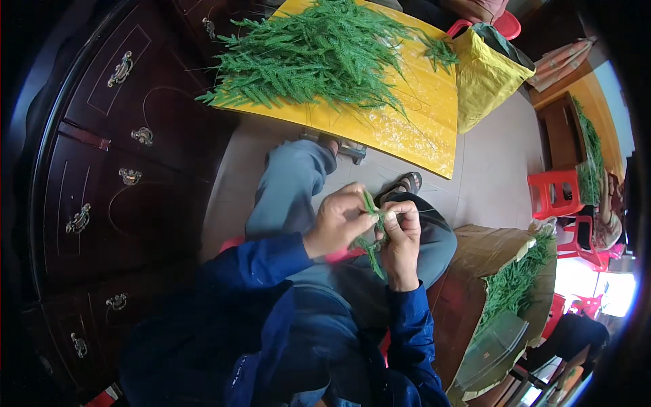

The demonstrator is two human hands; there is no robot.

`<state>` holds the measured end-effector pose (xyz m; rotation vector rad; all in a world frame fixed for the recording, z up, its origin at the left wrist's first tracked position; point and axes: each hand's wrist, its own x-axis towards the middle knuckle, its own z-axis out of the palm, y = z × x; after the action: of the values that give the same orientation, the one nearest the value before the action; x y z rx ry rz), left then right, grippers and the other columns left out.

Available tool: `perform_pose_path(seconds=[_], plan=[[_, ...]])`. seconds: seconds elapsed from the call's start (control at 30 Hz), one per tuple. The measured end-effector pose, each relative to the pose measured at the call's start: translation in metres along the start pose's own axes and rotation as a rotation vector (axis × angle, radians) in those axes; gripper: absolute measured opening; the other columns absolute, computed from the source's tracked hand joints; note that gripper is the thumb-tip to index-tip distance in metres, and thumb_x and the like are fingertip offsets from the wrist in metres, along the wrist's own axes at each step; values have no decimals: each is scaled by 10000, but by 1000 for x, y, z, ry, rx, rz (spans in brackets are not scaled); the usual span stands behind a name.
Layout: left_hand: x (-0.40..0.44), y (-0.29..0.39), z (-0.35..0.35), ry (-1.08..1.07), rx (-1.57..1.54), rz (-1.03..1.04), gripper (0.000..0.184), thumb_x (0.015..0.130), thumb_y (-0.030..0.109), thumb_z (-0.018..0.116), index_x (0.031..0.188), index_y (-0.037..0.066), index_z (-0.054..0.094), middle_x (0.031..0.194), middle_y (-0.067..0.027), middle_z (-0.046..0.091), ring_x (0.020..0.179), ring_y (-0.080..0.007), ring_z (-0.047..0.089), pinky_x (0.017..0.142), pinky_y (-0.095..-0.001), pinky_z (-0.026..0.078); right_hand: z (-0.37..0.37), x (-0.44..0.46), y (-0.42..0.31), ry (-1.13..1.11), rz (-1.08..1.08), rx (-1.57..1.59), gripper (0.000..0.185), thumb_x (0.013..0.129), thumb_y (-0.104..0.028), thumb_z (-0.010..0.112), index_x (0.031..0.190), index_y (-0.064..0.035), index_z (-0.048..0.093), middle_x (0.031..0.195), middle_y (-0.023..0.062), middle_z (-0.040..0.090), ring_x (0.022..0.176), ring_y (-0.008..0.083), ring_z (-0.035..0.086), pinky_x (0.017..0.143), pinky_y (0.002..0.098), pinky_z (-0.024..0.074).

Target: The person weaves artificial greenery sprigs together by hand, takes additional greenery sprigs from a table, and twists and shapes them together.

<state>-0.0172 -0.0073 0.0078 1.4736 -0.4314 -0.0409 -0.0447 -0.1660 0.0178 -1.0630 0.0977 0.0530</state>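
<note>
Above my lap, both hands pinch one green artificial fern sprig (369,252) between fingers and thumbs. My left hand (342,216) grips it from the left, thumb and forefinger closed near its upper part. From the right, my right hand (401,237) is closed on the same sprig, and a thin stem or wire sticks out past its fingers. Part of the sprig is hidden behind the fingers. In front of me, a large heap of similar green sprigs (319,54) lies on a yellow table (420,146).
A yellow bag (485,81) stands at the table's right. Beside my right leg is a cardboard box (502,247) holding more greenery. Dark wooden cabinets (169,115) line the left. Red stools (553,193) and other people are to the right and beyond the table.
</note>
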Motion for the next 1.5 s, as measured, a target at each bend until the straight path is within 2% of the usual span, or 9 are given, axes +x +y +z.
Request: perform_pose_path(seconds=[0.07, 0.2, 0.33, 0.57, 0.67, 0.9, 1.1, 1.2, 1.5], plan=[[16, 14, -11, -42, 648, 584, 116, 765, 50, 666, 874, 80, 640, 845, -11, 574, 867, -174, 607, 1041, -435, 416, -8, 4, 14, -5, 164, 152, 35, 976, -75, 564, 980, -100, 541, 908, 16, 578, 644, 95, 522, 541, 231, 418], [16, 2, -13, -181, 850, 667, 122, 702, 70, 683, 802, 107, 622, 804, -10, 542, 865, -191, 611, 1082, -482, 378, -35, 10, 33, -69, 474, 399, 27, 987, -114, 537, 1005, -134, 541, 843, -1, 572, 606, 105, 516, 526, 228, 401], [17, 8, -15, -212, 822, 428, 41, 796, 86, 659, 829, 74, 638, 821, -39, 578, 852, -221, 624, 1031, -458, 431, -27, 7, 26, -23, 470, 422, 24, 986, -101, 527, 1008, -108, 533, 828, 8, 578, 577, 102, 510, 525, 226, 408], [19, -9, -25, -202, -807, -617, 178, 949, 135, 576, 1002, -18, 649, 985, -62, 665, 930, -151, 633, 880, -313, 496, -17, 9, -3, 38, 204, 185, 63, 949, -54, 600, 968, -88, 549, 896, 20, 586, 634, 98, 524, 564, 219, 437], [17, -22, -25, -242, -825, -734, 173, 960, 158, 553, 997, 28, 660, 948, -40, 680, 833, -107, 639, 718, -243, 505, -19, 8, -6, -26, 159, 67, 70, 947, -72, 619, 955, -82, 550, 893, 24, 596, 634, 92, 530, 563, 211, 436], [12, -25, -27, -478, -876, -689, 254, 970, 259, 605, 1040, 18, 641, 968, -60, 681, 912, -135, 647, 832, -279, 508, -17, 5, -17, -163, 110, -71, 72, 952, -82, 618, 958, -67, 548, 870, 39, 594, 631, 92, 555, 570, 213, 445], [13, -20, -21, -632, -1041, -678, 303, 927, 272, 666, 1039, -10, 663, 1002, -115, 695, 1103, -275, 631, 948, -337, 470, -22, 4, -16, -268, 49, -86, 80, 946, -56, 624, 967, -50, 547, 883, 50, 602, 649, 95, 574, 571, 222, 462], [7, -28, -17, -646, -1087, -664, 309, 939, 231, 654, 1074, -46, 650, 1095, -157, 681, 1023, -199, 649, 958, -318, 482, -23, 4, -16, -304, 33, -108, 73, 948, -41, 616, 972, -43, 548, 888, 57, 600, 654, 99, 577, 581, 228, 476], [6, -26, -16, -611, -950, -710, 275, 913, 195, 689, 1073, -26, 657, 1036, -117, 694, 990, -171, 646, 924, -291, 486, -20, 3, -20, -285, -15, -205, 66, 941, -23, 619, 963, -41, 559, 870, 42, 598, 654, 88, 569, 602, 213, 467]])
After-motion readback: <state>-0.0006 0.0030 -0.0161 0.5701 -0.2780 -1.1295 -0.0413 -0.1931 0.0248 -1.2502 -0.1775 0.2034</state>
